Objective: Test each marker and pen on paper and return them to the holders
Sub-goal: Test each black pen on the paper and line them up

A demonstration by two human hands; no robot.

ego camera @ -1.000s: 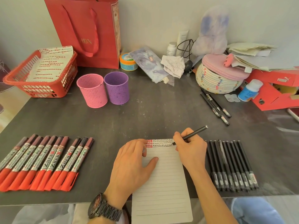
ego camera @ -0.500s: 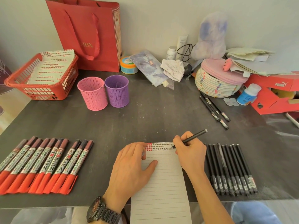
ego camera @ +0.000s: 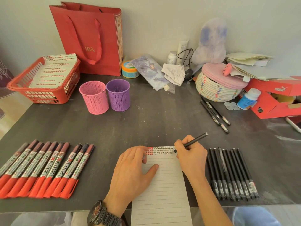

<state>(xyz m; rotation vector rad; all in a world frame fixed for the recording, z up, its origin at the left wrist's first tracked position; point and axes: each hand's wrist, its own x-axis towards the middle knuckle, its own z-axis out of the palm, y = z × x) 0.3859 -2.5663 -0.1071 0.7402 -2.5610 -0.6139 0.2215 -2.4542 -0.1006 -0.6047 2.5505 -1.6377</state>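
Observation:
A lined sheet of paper [ego camera: 162, 185] lies at the table's front edge, with red and black test marks along its top. My left hand [ego camera: 132, 172] rests flat on its left side. My right hand [ego camera: 192, 157] grips a black pen [ego camera: 195, 140], tip on the top right of the paper. Several red markers [ego camera: 42, 168] lie in a row to the left, several black pens [ego camera: 231, 173] in a row to the right. A pink holder [ego camera: 94, 99] and a purple holder [ego camera: 118, 95] stand side by side further back.
A red basket [ego camera: 44, 95] holding marked sheets sits at the back left beside a red gift bag [ego camera: 91, 41]. Three black pens [ego camera: 215, 112] lie at the right, near a woven lidded basket [ego camera: 216, 88], a small bottle [ego camera: 248, 98] and a red shoebox [ego camera: 275, 101].
My right hand has shifted the pen tip slightly along the top lines of the paper. My left hand stays on the sheet. The view has tilted a little.

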